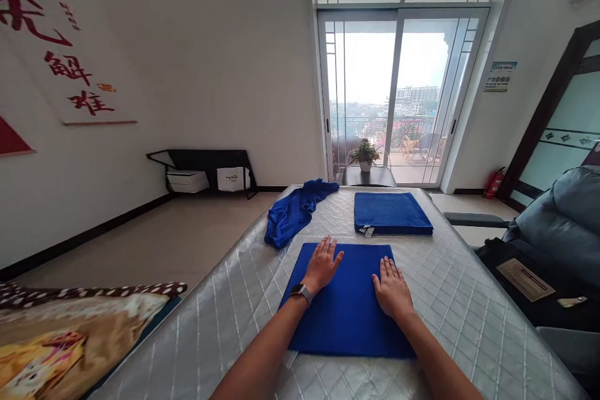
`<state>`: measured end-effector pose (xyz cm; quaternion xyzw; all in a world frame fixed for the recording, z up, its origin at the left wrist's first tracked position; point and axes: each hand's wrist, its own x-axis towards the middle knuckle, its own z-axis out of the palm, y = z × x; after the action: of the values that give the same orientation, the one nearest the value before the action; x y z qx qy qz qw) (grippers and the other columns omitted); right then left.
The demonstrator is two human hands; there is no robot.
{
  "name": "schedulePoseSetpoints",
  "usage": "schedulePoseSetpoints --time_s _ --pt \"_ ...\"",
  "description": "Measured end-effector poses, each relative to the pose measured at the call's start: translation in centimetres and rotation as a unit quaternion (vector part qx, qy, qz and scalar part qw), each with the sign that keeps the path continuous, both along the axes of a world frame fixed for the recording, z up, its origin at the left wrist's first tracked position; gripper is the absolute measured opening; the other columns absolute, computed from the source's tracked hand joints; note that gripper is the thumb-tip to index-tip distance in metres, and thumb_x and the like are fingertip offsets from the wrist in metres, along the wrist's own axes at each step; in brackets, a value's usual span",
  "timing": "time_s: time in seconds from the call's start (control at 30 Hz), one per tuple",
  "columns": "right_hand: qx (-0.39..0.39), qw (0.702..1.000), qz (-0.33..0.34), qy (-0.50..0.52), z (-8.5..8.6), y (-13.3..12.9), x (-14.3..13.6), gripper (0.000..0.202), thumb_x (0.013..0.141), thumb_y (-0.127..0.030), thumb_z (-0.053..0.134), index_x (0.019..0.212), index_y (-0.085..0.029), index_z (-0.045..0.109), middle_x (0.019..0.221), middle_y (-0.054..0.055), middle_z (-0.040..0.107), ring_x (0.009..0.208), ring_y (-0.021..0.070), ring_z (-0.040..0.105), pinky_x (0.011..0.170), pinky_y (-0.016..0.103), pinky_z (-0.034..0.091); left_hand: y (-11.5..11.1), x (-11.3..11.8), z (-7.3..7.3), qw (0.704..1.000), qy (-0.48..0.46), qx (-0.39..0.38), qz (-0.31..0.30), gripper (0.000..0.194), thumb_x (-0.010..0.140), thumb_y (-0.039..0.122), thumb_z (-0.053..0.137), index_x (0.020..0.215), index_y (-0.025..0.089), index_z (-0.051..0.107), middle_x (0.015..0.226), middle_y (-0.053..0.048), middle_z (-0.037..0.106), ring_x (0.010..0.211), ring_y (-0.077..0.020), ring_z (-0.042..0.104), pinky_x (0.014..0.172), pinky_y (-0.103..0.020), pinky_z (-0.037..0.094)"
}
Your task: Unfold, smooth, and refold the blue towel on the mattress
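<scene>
A blue cloth (pixel 351 319), folded to a flat rectangle, lies in front of me on the silvery quilted table cover (pixel 244 300). My left hand (pixel 322 264) rests flat on its upper left part, fingers stretched out; a watch is on that wrist. On the cloth's right edge lies my right hand (pixel 392 287), palm down with its fingers extended. Beyond the hands, to the right, sits a stack of folded blue cloths (pixel 391 209) with white tags at its near edge. A crumpled blue cloth (pixel 297 209) lies at the far left.
A potted plant (pixel 365 154) stands on a dark chair or small table past the far edge. To the right is a grey armchair (pixel 572 225) with items on it. A patterned blanket (pixel 94 331) lies at lower left. A black rack (pixel 209 159) holds white boxes by the wall.
</scene>
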<state>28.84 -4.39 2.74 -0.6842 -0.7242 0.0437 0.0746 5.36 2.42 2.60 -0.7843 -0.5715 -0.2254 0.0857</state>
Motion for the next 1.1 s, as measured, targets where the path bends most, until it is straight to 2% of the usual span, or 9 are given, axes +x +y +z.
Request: schedulePoseSetpoints --time_s 0.07,0.13,0.23,0.3,0.4,0.53,0.9,1.0,1.1 --pt "0.007 1.000 0.003 -0.007 -0.1 -0.1 0.1 0.067 0.100 -0.042 0.021 0.156 -0.006 0.020 0.164 0.011 0.017 0.152 0.0223 0.014 0.122 0.039 0.009 -1.3 4.1 -0.2 0.996 0.006 -0.005 -0.094 0.060 0.103 0.053 0.023 0.144 0.018 0.048 0.151 -0.014 0.049 0.142 -0.0264 0.041 0.115 -0.046 0.036" --pt "0.009 1.000 0.010 -0.020 -0.4 -0.1 0.2 0.064 0.099 -0.035 0.024 0.156 -0.006 0.021 0.164 0.011 0.017 0.152 0.0221 0.013 0.122 0.039 0.010 -2.6 8.0 -0.6 0.988 0.013 -0.011 -0.156 0.057 0.103 0.050 0.025 0.145 0.019 0.047 0.154 -0.013 0.045 0.144 -0.0253 0.039 0.115 -0.045 0.035" --pt "0.010 0.999 0.023 -0.028 -0.7 -0.1 0.5 0.063 0.095 -0.022 0.028 0.156 -0.008 0.022 0.165 0.009 0.015 0.152 0.0207 0.011 0.122 0.038 0.010 -3.8 11.5 -1.3 0.982 0.014 -0.041 -0.185 0.058 0.104 0.047 0.022 0.152 0.019 0.036 0.156 -0.014 0.042 0.146 -0.0240 0.034 0.117 -0.045 0.032" --pt "0.011 0.999 0.022 -0.025 -0.9 0.0 0.5 0.063 0.095 -0.021 0.028 0.156 -0.009 0.023 0.164 0.009 0.016 0.152 0.0204 0.012 0.122 0.037 0.010 -4.0 11.9 -1.5 0.984 0.012 -0.068 -0.166 0.061 0.104 0.049 0.019 0.154 0.017 0.033 0.157 -0.014 0.040 0.148 -0.0245 0.031 0.119 -0.047 0.030" --pt "0.014 1.000 0.015 -0.016 -0.9 0.2 0.4 0.063 0.098 -0.030 0.025 0.156 -0.006 0.024 0.164 0.011 0.019 0.152 0.0215 0.014 0.122 0.039 0.010 -3.8 10.4 -1.5 0.988 0.014 -0.100 -0.119 0.068 0.102 0.056 0.016 0.152 0.014 0.036 0.159 -0.015 0.036 0.150 -0.0259 0.026 0.121 -0.048 0.026" --pt "0.015 1.000 0.011 -0.001 -0.8 0.4 0.3 0.069 0.099 -0.044 0.021 0.155 -0.003 0.023 0.163 0.014 0.019 0.152 0.0230 0.014 0.122 0.040 0.010 -3.7 7.0 -1.3 0.990 0.019 -0.119 -0.074 0.075 0.100 0.060 0.012 0.154 0.012 0.033 0.161 -0.014 0.032 0.150 -0.0255 0.024 0.122 -0.046 0.023" --pt "0.015 1.000 0.006 0.002 -1.1 0.5 0.3 0.069 0.100 -0.045 0.019 0.156 -0.005 0.021 0.164 0.011 0.018 0.152 0.0213 0.012 0.122 0.039 0.008 -3.9 -5.6 -1.8 0.989 0.018 -0.139 0.052 0.082 0.098 0.068 0.018 0.154 0.010 0.031 0.161 -0.017 0.029 0.150 -0.0285 0.023 0.121 -0.049 0.025" --pt "0.015 1.000 0.009 -0.006 -1.2 0.5 0.3 0.069 0.100 -0.045 0.019 0.156 -0.005 0.022 0.164 0.012 0.018 0.152 0.0215 0.012 0.122 0.039 0.007 -4.1 -7.1 -2.1 0.989 0.013 -0.135 0.061 0.082 0.098 0.067 0.018 0.154 0.009 0.031 0.161 -0.018 0.029 0.150 -0.0286 0.025 0.121 -0.048 0.025" --pt "0.013 1.000 0.008 -0.020 -1.1 0.6 0.3 0.069 0.100 -0.045 0.018 0.156 -0.005 0.022 0.164 0.011 0.018 0.152 0.0210 0.012 0.122 0.039 0.008 -4.1 -7.4 -2.5 0.991 0.007 -0.114 0.063 0.079 0.099 0.066 0.019 0.154 0.010 0.033 0.160 -0.019 0.032 0.149 -0.0289 0.027 0.120 -0.049 0.027"
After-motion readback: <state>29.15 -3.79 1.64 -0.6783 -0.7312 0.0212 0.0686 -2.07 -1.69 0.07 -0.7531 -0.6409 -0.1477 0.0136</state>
